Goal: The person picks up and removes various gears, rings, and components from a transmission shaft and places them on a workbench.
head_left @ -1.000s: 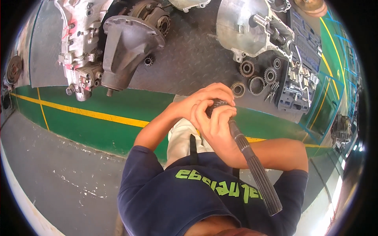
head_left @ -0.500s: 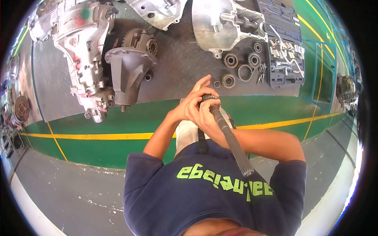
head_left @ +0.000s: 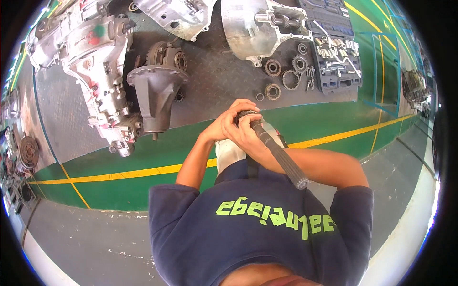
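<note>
- The shaft, dark and splined, is in the person's hands, in front of the body and clear of the dark surface.
- It slants: one end lies between the hands, and the bare splined end points down to the right, over the right forearm.
- A dark toothed part shows among the fingers at the gripped end; much of it is hidden.
- The right hand has its fingers bent around that end of the shaft, holding it.
- The left hand overlaps the right from the far side, its fingers close together and curved over the same end; how firmly they press, I cannot tell.
- Beyond the hands, slightly right, a small ring and a gear lie side by side on the surface, with a toothed ring just past them.
- Right of the ring is a group of small metal pieces, next to the open tool case.
- A silver housing sits farther back.
- To the left stand a grey differential and, beside it, a pale gearbox.
- Green floor with a yellow line runs along the near edge.
</note>
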The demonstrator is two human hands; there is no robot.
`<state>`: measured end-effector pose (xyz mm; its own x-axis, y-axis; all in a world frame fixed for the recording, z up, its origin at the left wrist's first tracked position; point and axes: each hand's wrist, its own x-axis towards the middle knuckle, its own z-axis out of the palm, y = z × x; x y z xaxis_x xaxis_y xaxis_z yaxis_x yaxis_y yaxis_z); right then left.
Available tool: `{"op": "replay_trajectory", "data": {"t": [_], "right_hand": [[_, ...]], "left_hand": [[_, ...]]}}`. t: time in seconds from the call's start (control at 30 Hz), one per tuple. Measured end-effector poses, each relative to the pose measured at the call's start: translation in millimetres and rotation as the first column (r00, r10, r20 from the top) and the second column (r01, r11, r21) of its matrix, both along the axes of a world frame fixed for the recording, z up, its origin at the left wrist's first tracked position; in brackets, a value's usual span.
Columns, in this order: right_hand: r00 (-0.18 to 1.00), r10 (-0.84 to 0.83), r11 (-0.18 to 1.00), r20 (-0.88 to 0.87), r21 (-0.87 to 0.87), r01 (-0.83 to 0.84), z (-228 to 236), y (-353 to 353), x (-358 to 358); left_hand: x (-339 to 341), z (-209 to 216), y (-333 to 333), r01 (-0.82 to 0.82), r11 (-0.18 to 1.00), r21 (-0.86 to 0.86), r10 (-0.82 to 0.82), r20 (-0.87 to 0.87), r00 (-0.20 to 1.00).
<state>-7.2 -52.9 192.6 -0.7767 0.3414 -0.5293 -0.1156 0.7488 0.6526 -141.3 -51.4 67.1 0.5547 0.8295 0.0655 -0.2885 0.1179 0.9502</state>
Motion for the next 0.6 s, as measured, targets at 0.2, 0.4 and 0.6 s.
{"op": "replay_trajectory", "data": {"t": [0.2, 0.4, 0.6], "right_hand": [[0.991, -0.055, 0.998, -0.121, -0.001, 0.056, 11.6, -1.6, -3.9], [0.842, -0.104, 0.877, -0.529, -0.449, -0.173, 8.6, -5.2, 8.4], [0.619, -0.626, -0.062, 0.475, -0.821, 0.568, -14.3, 8.8, 100.9]], "left_hand": [[-4.1, 0.3, -0.7, -0.051, 0.996, -0.071, 0.052, 0.020, 0.998], [5.8, 0.5, -5.9, -0.132, 0.982, -0.136, 0.134, 0.006, 0.991], [6.1, 9.3, -22.2, -0.143, 0.955, -0.261, 0.129, -0.070, 0.989]]}}
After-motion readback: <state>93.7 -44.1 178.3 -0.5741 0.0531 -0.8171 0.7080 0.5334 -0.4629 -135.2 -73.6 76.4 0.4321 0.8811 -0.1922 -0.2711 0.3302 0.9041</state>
